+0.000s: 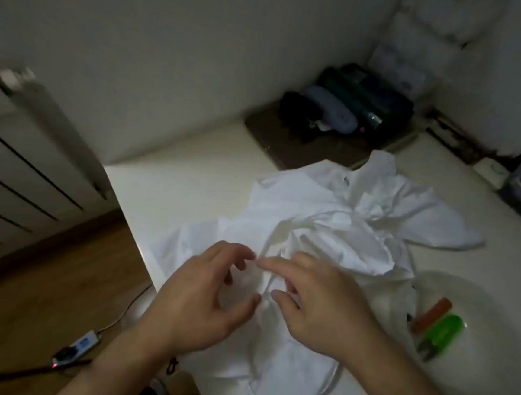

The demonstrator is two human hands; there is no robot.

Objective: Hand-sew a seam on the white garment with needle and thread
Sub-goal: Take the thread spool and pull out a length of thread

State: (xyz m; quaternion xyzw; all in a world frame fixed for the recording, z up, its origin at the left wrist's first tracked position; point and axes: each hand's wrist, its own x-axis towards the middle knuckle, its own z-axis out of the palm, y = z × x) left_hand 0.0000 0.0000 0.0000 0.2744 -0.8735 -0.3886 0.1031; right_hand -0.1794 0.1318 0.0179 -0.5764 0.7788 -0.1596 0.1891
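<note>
A crumpled white garment (329, 222) lies spread over the white table (192, 172). My left hand (203, 296) hovers over its near part with fingers loosely curved and nothing visibly held between them. My right hand (316, 300) is beside it, index finger stretched left toward the left fingertips, thumb and other fingers resting on a fold of the cloth. The frame is blurred; no needle or thread can be made out.
A white plate (488, 390) at the right holds green thread snips (440, 336) and an orange stick-like item (431, 314). Dark bags on a brown mat (320, 146) stand at the back. A power strip (77, 346) lies on the wooden floor at the left.
</note>
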